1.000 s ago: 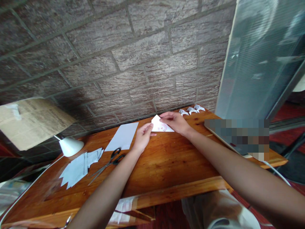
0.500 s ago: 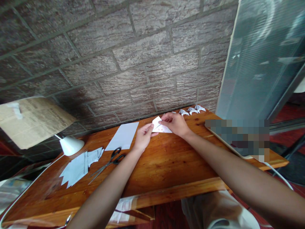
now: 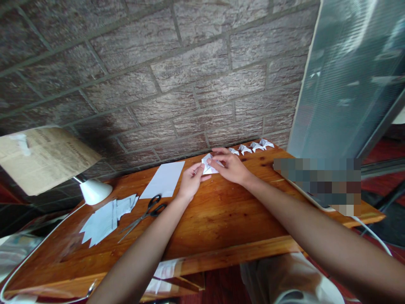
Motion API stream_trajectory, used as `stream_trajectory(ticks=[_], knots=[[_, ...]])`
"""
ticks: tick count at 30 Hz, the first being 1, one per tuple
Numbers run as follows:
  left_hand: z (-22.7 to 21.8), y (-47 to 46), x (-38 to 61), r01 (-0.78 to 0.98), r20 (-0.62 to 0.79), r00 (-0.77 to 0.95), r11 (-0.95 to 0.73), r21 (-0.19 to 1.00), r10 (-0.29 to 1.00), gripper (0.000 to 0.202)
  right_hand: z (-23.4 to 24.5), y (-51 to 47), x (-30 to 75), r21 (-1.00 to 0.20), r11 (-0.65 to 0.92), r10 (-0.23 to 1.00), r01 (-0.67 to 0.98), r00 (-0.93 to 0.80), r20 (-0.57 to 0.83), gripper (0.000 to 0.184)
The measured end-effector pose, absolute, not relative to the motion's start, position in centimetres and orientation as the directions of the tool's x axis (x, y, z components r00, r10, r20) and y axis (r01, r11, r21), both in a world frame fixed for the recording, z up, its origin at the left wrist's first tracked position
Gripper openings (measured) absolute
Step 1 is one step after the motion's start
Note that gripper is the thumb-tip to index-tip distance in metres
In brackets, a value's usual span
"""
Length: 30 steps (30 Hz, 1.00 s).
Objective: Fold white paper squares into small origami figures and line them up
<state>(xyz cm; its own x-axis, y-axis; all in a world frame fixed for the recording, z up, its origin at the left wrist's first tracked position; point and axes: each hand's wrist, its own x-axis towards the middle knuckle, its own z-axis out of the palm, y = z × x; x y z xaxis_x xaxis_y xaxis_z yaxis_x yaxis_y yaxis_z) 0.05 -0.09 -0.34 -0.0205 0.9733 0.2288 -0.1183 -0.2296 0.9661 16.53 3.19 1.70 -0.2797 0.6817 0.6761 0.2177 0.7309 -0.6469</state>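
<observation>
Rough brick wall (image 3: 202,76) behind wooden desk (image 3: 218,215)

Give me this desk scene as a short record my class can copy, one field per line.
Left hand: pinches the left edge of a folded paper
Right hand: thumb on the same paper
Beyond right hand: row of small folded pieces, four visible
Tool: scissors with black handles, lying by the left forearm
Other paper: white sheet; overlapping pieces
Light: lamp, far left
Surface: wooden table
</observation>
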Motion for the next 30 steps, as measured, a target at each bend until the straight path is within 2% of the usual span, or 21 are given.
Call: stream_trajectory(ticks=[3,6,11,20,26,30], knots=[[-0.24,-0.16,0.09,-0.129,0.223,-0.017,-0.223,0.966,0.975,0.044,1.89,3.11,16.5,-0.678,0.705,0.706,0.208,-0.287,0.647,0.037],[-0.22,-0.22,0.19,-0.13,0.215,-0.007,-0.214,0.968,0.977,0.043,1.99,3.2,16.52,-0.767,0.618,0.777,0.173,-0.28,0.564,0.044],[-0.28,-0.14,0.29,-0.149,0.209,0.003,-0.206,0.967,0.978,0.042,2.18,3.33,16.52,-0.891,0.454,0.86,-0.011,-0.255,0.442,0.04],[-0.46,-0.01,0.16,-0.155,0.207,-0.029,-0.209,0.966,0.978,0.037,2.3,3.06,16.45,-0.898,0.419,0.839,-0.133,-0.322,0.439,0.029],[-0.31,0.1,-0.08,-0.165,0.203,-0.027,-0.204,0.965,0.979,0.036,2.39,2.93,16.56,-0.876,0.478,0.792,-0.063,-0.401,0.461,0.028],[-0.2,0.08,-0.06,-0.158,0.201,-0.027,-0.203,0.966,0.979,0.038,2.45,2.97,16.7,-0.844,0.533,0.773,-0.055,-0.374,0.513,0.026]])
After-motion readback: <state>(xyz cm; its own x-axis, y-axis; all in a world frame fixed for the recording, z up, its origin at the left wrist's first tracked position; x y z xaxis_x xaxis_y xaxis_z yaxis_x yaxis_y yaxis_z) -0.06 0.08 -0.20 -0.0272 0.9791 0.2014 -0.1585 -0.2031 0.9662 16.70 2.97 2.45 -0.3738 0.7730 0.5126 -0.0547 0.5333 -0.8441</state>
